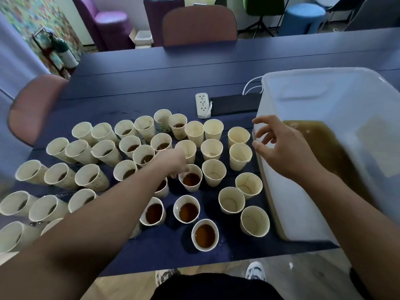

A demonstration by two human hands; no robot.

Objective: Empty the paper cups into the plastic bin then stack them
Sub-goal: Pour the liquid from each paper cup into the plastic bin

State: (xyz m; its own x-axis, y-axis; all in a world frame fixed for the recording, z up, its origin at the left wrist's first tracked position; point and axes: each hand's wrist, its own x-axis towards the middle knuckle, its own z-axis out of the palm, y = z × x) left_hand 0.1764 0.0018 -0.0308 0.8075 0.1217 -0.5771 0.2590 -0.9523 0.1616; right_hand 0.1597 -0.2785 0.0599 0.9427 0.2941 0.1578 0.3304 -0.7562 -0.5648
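- Paper cups (213, 172) stand upright across the dark blue worktop (151, 68), mouths up, long axes vertical; wide-angle view makes the outer ones lean outward.
- Cups are cream, thin-walled, tapered, with rolled rims; some show faint printed patterns on the outside.
- Cups nearest the bin, on the right of the cluster, look empty with stained insides; the middle and left ones hold dark brown liquid.
- Left hand (176, 162) reaches into the middle of the cluster, fingers curled down at the rim of a filled cup (191, 178); whether it actually grips the rim can't be told.
- Right hand (279, 146) hovers at the near-left wall of the plastic bin (324, 94), fingers spread and loosely bent, holding nothing.
- Plastic bin is translucent white, rectangular, rounded corners, smooth walls; it sits at the right end of the worktop, just beside the cups, open top up.
- Murky brown liquid (320, 144) pools in the bin bottom.
- White power strip (202, 105) lies flat behind the cups, long axis pointing away from the person.
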